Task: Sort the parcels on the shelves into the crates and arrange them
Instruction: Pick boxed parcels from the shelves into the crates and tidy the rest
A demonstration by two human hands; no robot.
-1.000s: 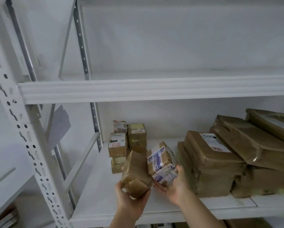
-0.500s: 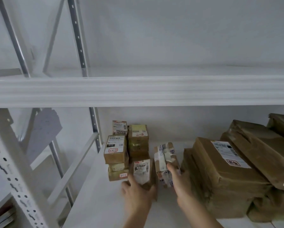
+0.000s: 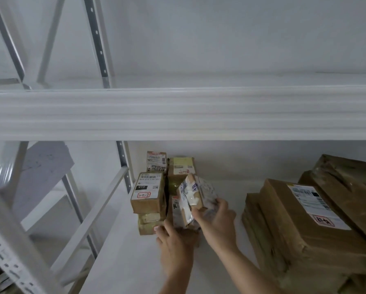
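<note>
Head view: right hand (image 3: 217,221) is gripping taped parcel (image 3: 195,193), left hand (image 3: 174,240) is steadying brown parcel (image 3: 178,213); seat them squarely against the stack (image 3: 149,195).

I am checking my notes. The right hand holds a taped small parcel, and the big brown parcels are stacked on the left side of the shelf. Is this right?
Not quite. In the head view the big brown parcels are stacked on the right side of the shelf, not the left. The right hand does hold the taped small parcel.

small brown labelled parcels (image 3: 149,195) stacked at the shelf's (image 3: 122,262) left; a taped parcel (image 3: 195,193) tilts beside them; large parcels (image 3: 305,221) right.
</note>
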